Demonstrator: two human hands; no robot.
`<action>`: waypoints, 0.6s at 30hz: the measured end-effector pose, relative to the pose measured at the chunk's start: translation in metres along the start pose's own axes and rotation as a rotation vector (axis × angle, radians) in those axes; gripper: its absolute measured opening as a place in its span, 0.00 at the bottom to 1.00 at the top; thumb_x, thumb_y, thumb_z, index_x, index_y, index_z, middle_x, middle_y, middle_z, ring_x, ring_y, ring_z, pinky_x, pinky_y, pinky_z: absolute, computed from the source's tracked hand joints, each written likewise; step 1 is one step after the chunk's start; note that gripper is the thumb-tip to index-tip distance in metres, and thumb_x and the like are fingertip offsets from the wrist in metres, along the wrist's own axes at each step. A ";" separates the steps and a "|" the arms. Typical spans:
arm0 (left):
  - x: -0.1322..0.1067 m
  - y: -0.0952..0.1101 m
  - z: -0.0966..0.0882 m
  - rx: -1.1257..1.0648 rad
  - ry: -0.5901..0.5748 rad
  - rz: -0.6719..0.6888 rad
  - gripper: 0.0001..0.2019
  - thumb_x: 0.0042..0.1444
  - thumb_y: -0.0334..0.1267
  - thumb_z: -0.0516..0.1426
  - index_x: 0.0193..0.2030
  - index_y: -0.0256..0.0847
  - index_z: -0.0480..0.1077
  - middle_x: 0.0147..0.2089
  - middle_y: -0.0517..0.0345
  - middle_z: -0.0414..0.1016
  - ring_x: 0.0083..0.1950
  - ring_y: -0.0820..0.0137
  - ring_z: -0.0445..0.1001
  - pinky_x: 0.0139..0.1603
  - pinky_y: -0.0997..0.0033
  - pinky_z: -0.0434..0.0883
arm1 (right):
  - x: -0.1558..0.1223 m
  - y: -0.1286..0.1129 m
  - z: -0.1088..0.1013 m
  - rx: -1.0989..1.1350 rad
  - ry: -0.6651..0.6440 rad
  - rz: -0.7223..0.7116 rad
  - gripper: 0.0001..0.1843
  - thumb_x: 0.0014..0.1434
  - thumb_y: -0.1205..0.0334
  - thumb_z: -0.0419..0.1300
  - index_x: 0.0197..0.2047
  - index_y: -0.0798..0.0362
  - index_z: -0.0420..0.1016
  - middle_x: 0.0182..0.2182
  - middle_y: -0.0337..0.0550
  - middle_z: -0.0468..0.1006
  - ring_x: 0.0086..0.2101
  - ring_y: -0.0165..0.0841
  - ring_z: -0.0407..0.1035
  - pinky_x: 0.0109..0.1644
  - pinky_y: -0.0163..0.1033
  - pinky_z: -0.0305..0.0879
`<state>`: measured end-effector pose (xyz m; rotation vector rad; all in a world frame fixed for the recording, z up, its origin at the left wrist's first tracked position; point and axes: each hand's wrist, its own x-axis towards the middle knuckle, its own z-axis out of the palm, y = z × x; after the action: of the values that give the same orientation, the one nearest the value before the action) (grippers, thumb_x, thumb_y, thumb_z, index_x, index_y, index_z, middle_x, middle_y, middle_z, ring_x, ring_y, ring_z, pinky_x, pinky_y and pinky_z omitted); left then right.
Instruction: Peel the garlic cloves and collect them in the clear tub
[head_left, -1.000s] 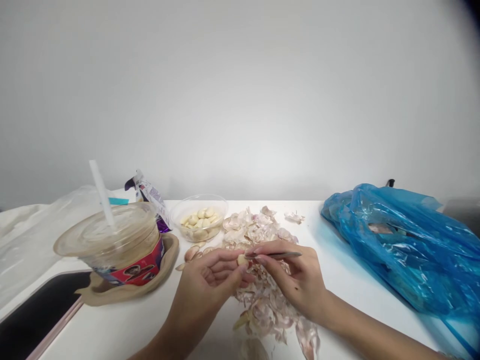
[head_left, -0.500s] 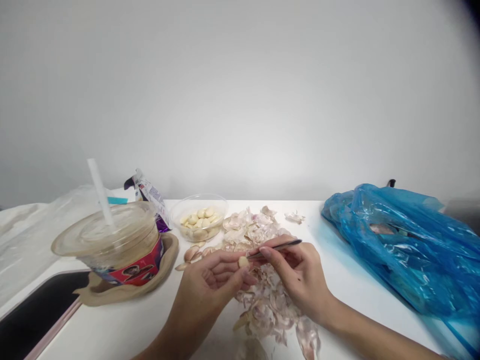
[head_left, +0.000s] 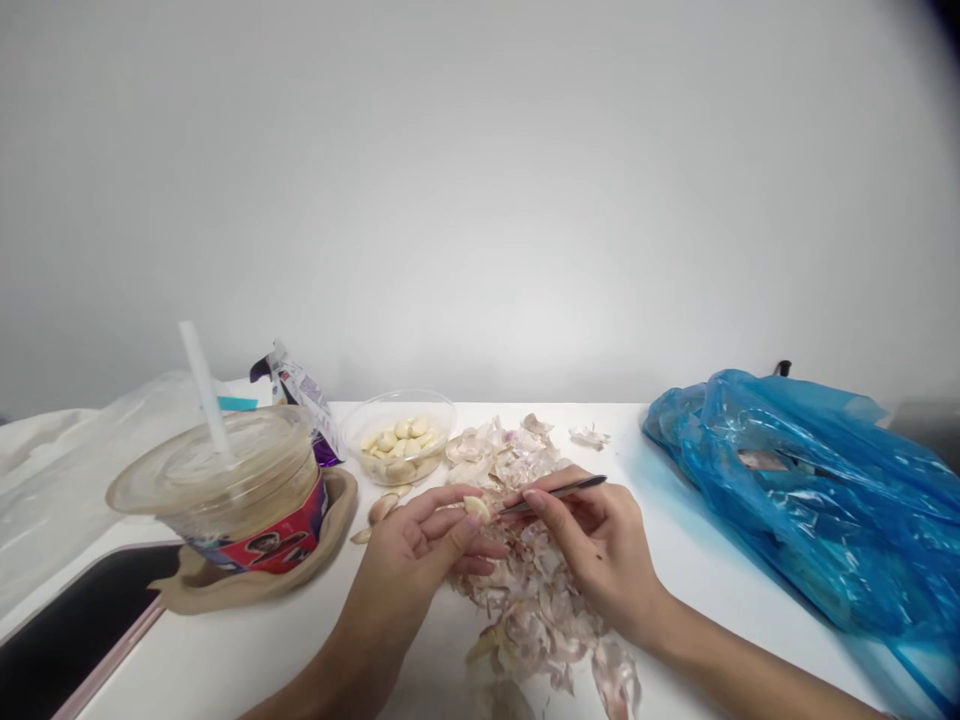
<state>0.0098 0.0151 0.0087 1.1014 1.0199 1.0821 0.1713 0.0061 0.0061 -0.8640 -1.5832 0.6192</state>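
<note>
From here I see my left hand [head_left: 420, 550] pinching a pale garlic clove [head_left: 477, 508] between its fingers, above skins [head_left: 532, 610] heaped on the desk [head_left: 225, 650]. My right hand's [head_left: 604, 550] fingers grip a slim tool [head_left: 576, 486], its tip near the clove.

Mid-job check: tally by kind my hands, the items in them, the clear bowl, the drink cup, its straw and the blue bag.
Hands: 2 (left hand, right hand)
Held garlic clove: 1
Slim metal tool: 1
Clear plastic bowl: 1
Drink cup: 1
Straw: 1
Blue plastic bag: 1
Total: 8
</note>
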 end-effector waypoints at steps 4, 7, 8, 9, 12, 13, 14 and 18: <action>0.001 -0.001 -0.002 -0.006 -0.002 -0.013 0.10 0.51 0.34 0.57 0.41 0.38 0.65 0.26 0.58 0.78 0.29 0.72 0.76 0.31 0.77 0.73 | -0.001 -0.001 0.001 -0.074 -0.024 -0.029 0.07 0.58 0.67 0.55 0.34 0.54 0.75 0.29 0.42 0.77 0.32 0.32 0.72 0.36 0.36 0.70; 0.001 -0.003 -0.004 -0.029 0.003 -0.030 0.10 0.52 0.35 0.56 0.42 0.39 0.63 0.27 0.58 0.78 0.29 0.73 0.76 0.31 0.77 0.73 | -0.001 -0.002 0.001 -0.094 -0.041 -0.068 0.07 0.57 0.67 0.55 0.34 0.55 0.75 0.29 0.42 0.78 0.31 0.31 0.72 0.35 0.34 0.69; 0.001 -0.003 -0.005 -0.038 0.003 -0.038 0.10 0.52 0.35 0.56 0.42 0.39 0.63 0.28 0.58 0.77 0.30 0.73 0.75 0.31 0.77 0.73 | -0.002 -0.002 0.001 -0.095 -0.050 -0.078 0.07 0.57 0.68 0.55 0.34 0.56 0.75 0.29 0.42 0.78 0.31 0.30 0.72 0.35 0.33 0.69; 0.001 -0.003 -0.005 -0.047 0.005 -0.046 0.11 0.52 0.35 0.56 0.42 0.39 0.63 0.28 0.58 0.77 0.30 0.72 0.75 0.30 0.77 0.73 | -0.002 -0.003 0.001 -0.097 -0.061 -0.085 0.07 0.57 0.68 0.55 0.35 0.56 0.75 0.29 0.42 0.78 0.31 0.30 0.72 0.35 0.33 0.68; 0.002 -0.003 -0.005 -0.063 -0.004 -0.062 0.11 0.52 0.35 0.56 0.43 0.39 0.62 0.33 0.56 0.77 0.29 0.73 0.75 0.30 0.75 0.73 | -0.002 -0.004 0.002 -0.107 -0.095 -0.088 0.07 0.58 0.69 0.55 0.35 0.56 0.75 0.30 0.42 0.78 0.30 0.29 0.72 0.34 0.32 0.68; 0.002 -0.003 -0.005 -0.065 -0.008 -0.065 0.11 0.53 0.35 0.56 0.43 0.39 0.61 0.35 0.55 0.77 0.29 0.73 0.75 0.31 0.75 0.73 | -0.002 -0.005 0.002 -0.112 -0.103 -0.090 0.07 0.57 0.69 0.55 0.36 0.55 0.75 0.30 0.42 0.78 0.31 0.29 0.72 0.34 0.32 0.68; 0.003 -0.003 -0.004 -0.066 -0.013 -0.066 0.11 0.53 0.36 0.55 0.43 0.39 0.61 0.37 0.55 0.76 0.29 0.73 0.74 0.31 0.74 0.73 | -0.003 -0.005 0.002 -0.117 -0.110 -0.094 0.07 0.57 0.69 0.55 0.36 0.55 0.75 0.30 0.41 0.78 0.31 0.29 0.72 0.34 0.32 0.67; 0.004 -0.002 -0.003 -0.075 -0.032 -0.078 0.10 0.53 0.37 0.55 0.42 0.39 0.62 0.40 0.53 0.75 0.30 0.73 0.74 0.33 0.73 0.73 | -0.002 -0.005 0.003 -0.137 -0.116 -0.125 0.07 0.57 0.69 0.55 0.35 0.54 0.75 0.29 0.41 0.77 0.31 0.29 0.72 0.35 0.32 0.67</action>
<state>0.0082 0.0188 0.0062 1.0078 0.9808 1.0290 0.1679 0.0017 0.0079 -0.8347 -1.7860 0.4837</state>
